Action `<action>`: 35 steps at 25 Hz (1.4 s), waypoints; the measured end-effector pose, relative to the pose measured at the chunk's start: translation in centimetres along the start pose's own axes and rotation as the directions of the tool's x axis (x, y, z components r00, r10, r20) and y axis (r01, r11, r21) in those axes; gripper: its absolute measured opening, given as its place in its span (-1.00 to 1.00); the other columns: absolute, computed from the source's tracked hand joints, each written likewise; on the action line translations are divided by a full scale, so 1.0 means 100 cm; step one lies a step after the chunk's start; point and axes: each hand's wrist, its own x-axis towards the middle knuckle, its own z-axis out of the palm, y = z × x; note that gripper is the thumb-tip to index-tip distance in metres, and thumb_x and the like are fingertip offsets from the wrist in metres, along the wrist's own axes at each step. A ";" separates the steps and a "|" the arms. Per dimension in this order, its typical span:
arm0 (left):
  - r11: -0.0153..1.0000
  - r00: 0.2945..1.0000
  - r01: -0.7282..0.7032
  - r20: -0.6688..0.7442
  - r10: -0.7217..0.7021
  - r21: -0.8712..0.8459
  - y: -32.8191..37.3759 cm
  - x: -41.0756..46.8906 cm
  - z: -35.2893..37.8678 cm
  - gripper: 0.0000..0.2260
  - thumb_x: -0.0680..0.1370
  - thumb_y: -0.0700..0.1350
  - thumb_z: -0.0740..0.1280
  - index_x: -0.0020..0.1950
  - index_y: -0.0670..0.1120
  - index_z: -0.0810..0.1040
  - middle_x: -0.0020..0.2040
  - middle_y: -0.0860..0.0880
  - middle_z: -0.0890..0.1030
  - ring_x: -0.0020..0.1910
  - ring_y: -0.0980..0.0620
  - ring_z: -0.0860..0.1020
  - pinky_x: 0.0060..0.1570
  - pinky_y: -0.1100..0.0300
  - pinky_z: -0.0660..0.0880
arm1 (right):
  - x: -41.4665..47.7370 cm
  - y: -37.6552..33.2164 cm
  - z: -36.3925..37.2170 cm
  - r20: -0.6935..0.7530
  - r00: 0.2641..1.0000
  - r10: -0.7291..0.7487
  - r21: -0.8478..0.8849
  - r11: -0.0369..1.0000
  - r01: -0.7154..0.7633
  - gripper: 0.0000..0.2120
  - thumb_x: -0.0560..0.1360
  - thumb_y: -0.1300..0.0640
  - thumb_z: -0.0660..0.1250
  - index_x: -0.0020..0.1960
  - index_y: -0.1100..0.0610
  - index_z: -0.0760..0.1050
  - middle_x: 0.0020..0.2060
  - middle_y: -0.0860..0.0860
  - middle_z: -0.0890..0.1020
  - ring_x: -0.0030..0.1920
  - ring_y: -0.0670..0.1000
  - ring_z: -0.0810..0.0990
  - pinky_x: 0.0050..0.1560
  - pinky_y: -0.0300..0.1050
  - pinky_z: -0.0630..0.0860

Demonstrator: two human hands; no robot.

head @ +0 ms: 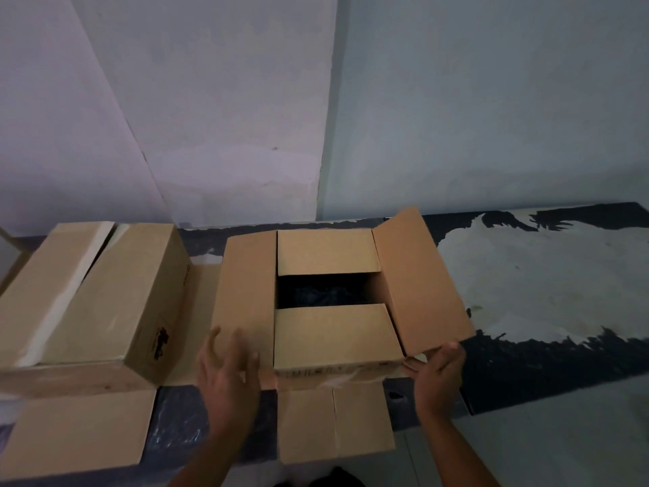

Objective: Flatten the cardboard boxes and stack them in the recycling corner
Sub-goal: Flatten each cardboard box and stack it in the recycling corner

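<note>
Taped box (105,293), far left on the bench (526,363): top closed, pale tape strip (70,286) along its length, dark printed mark (159,342) on the right side face. Loose flap (80,430) lying flat toward the viewer at its near end.

Left hand (224,374), left of centre: fingers straight and spread, blurred, holding nothing, placed over the near corner of the left flap (246,293); contact with the cardboard cannot be told.

Open box (333,332), centre of the bench, just beside the taped box: top open, left flap spread outward, far flap (326,251) and near flap (333,335) folded inward and level, dark gap (323,290) between them, contents unclear. Right flap (421,282) tilted up and outward. Bottom flap (337,423) hanging down over the bench's near edge.

Right hand (439,374), at the near right corner of the open box: fingers curled round that corner under the right flap's near edge, thumb against the box front.

Bench surface, right: dark, with a large pale worn patch (544,275).

Pale walls behind, meeting in a corner (326,135) above the open box.
</note>
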 end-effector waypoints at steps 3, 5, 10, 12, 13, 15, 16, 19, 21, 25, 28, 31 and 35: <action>0.962 0.937 -0.272 0.240 0.255 0.038 -0.015 0.006 0.007 -0.60 0.51 -0.33 0.31 0.36 -0.19 0.47 0.35 -0.19 0.44 0.29 -0.18 0.44 0.26 -0.17 0.45 | 0.006 -0.013 -0.005 -0.092 0.992 0.081 0.014 0.997 -0.080 -0.60 0.67 0.00 0.03 0.46 0.06 0.06 0.07 0.20 0.49 -0.27 0.19 0.64 -0.27 0.01 0.62; 0.969 0.917 -0.247 0.327 0.227 0.021 -0.010 0.006 0.006 -0.60 0.55 -0.32 0.27 0.39 -0.19 0.42 0.38 -0.15 0.40 0.31 -0.15 0.41 0.32 -0.10 0.41 | 0.012 -0.009 -0.006 -0.121 0.984 0.132 -0.070 0.988 -0.141 -0.47 0.62 0.25 0.13 0.50 0.04 0.00 0.25 0.28 0.37 -0.06 0.31 0.61 -0.08 0.13 0.61; 0.989 0.945 -0.151 0.295 0.144 0.000 0.021 0.011 0.008 -0.70 0.64 0.01 0.04 0.23 -0.10 0.42 0.12 -0.05 0.40 0.07 -0.01 0.40 0.16 -0.08 0.47 | 0.039 -0.011 -0.007 0.229 0.946 -0.231 -0.607 0.726 0.324 -0.50 0.40 0.30 0.42 0.31 0.12 0.42 0.33 0.14 0.44 0.32 0.23 0.42 0.26 0.28 0.37; 0.980 0.927 -0.168 0.354 0.120 0.107 0.034 0.020 0.013 -0.68 0.64 0.06 0.01 0.33 -0.01 0.33 0.08 -0.05 0.34 0.05 -0.02 0.34 0.14 -0.11 0.46 | 0.050 -0.034 0.009 0.534 0.792 -0.296 -0.484 0.661 0.574 -0.62 0.50 0.16 0.34 0.31 0.01 0.43 0.28 0.02 0.49 0.28 0.11 0.46 0.24 0.18 0.46; 0.973 0.905 -0.155 0.420 0.070 0.172 0.039 0.023 0.014 -0.62 0.63 0.11 0.00 0.42 0.05 0.22 0.11 -0.08 0.31 0.09 -0.06 0.33 0.14 -0.12 0.45 | 0.057 -0.041 0.017 0.634 0.731 -0.253 -0.503 0.584 0.637 -0.65 0.55 0.02 0.26 0.34 -0.08 0.40 0.33 -0.02 0.43 0.31 0.10 0.41 0.23 0.18 0.45; 0.947 0.854 -0.136 0.519 -0.038 0.292 0.043 0.031 0.018 -0.52 0.59 0.22 -0.02 0.49 0.12 0.05 0.21 -0.13 0.26 0.17 -0.14 0.32 0.16 -0.11 0.45 | 0.065 -0.047 0.031 0.724 0.688 -0.051 -0.598 0.449 0.664 -0.56 0.57 -0.24 0.08 0.42 -0.20 0.27 0.46 -0.04 0.16 0.38 0.13 0.23 0.28 0.22 0.34; 0.934 0.833 -0.132 0.548 -0.077 0.332 0.046 0.035 0.019 -0.48 0.57 0.26 -0.04 0.49 0.12 0.02 0.27 -0.16 0.25 0.22 -0.18 0.31 0.18 -0.12 0.43 | 0.066 -0.050 0.037 0.733 0.679 0.044 -0.633 0.410 0.657 -0.49 0.55 -0.32 0.00 0.46 -0.21 0.22 0.49 -0.05 0.04 0.40 0.16 0.16 0.30 0.26 0.30; 0.903 0.777 -0.139 0.611 -0.154 0.406 0.062 0.047 0.018 -0.40 0.57 0.28 -0.07 0.54 0.05 -0.06 0.42 -0.25 0.16 0.37 -0.31 0.23 0.36 -0.20 0.26 | 0.065 -0.058 0.051 0.721 0.665 0.194 -0.684 0.349 0.640 -0.35 0.51 -0.41 -0.10 0.48 -0.11 0.22 0.53 0.02 -0.14 0.49 0.28 -0.02 0.33 0.38 0.18; 0.905 0.726 -0.099 0.652 -0.219 0.414 0.075 0.056 0.012 -0.45 0.62 0.21 -0.06 0.56 0.06 -0.05 0.50 -0.21 0.09 0.47 -0.34 0.09 0.43 -0.24 0.11 | 0.066 -0.071 0.060 0.708 0.645 0.288 -0.704 0.360 0.612 -0.25 0.49 -0.45 -0.12 0.44 0.01 0.31 0.54 0.09 -0.13 0.50 0.32 -0.05 0.37 0.37 0.14; 0.961 0.760 0.209 0.589 -0.276 0.181 0.073 0.068 0.000 -0.45 0.55 0.32 -0.17 0.53 0.22 0.02 0.45 -0.28 0.23 0.40 -0.31 0.26 0.37 -0.24 0.23 | 0.082 -0.112 0.048 0.760 0.569 0.313 -0.610 0.645 0.460 -0.25 0.53 -0.39 -0.20 0.46 0.05 0.31 0.46 0.17 0.30 0.48 0.20 0.21 0.41 0.25 0.15; 0.905 0.798 0.418 0.506 -0.328 -0.073 0.068 0.066 -0.010 -0.43 0.59 0.27 -0.11 0.51 0.01 0.19 0.39 -0.22 0.36 0.29 -0.18 0.40 0.28 -0.12 0.34 | 0.098 -0.124 0.010 0.819 0.426 0.385 -0.502 0.840 0.206 -0.36 0.56 -0.32 -0.06 0.40 0.08 0.40 0.44 0.08 0.37 0.46 0.11 0.28 0.38 0.12 0.22; 0.964 0.730 0.246 0.635 -0.253 0.101 0.059 0.058 -0.016 -0.29 0.52 0.32 0.14 0.54 -0.04 0.10 0.48 -0.11 0.16 0.41 -0.19 0.25 0.35 -0.09 0.27 | 0.087 -0.116 -0.012 0.879 0.212 0.427 -0.475 0.817 0.327 -0.58 0.47 -0.24 0.24 0.16 -0.02 0.60 0.38 -0.15 0.37 0.50 -0.08 0.05 0.41 0.00 0.08; 0.961 0.729 -0.036 0.665 -0.162 0.273 0.033 0.030 0.003 0.24 0.11 0.63 0.16 0.55 0.01 -0.26 0.52 0.06 -0.17 0.52 -0.13 -0.11 0.48 -0.12 0.09 | 0.068 -0.062 -0.015 0.925 0.124 0.359 -0.345 0.655 0.672 -0.20 0.16 -0.43 0.40 0.36 -0.30 0.33 0.50 -0.26 -0.20 0.41 0.02 -0.58 0.42 0.40 -0.30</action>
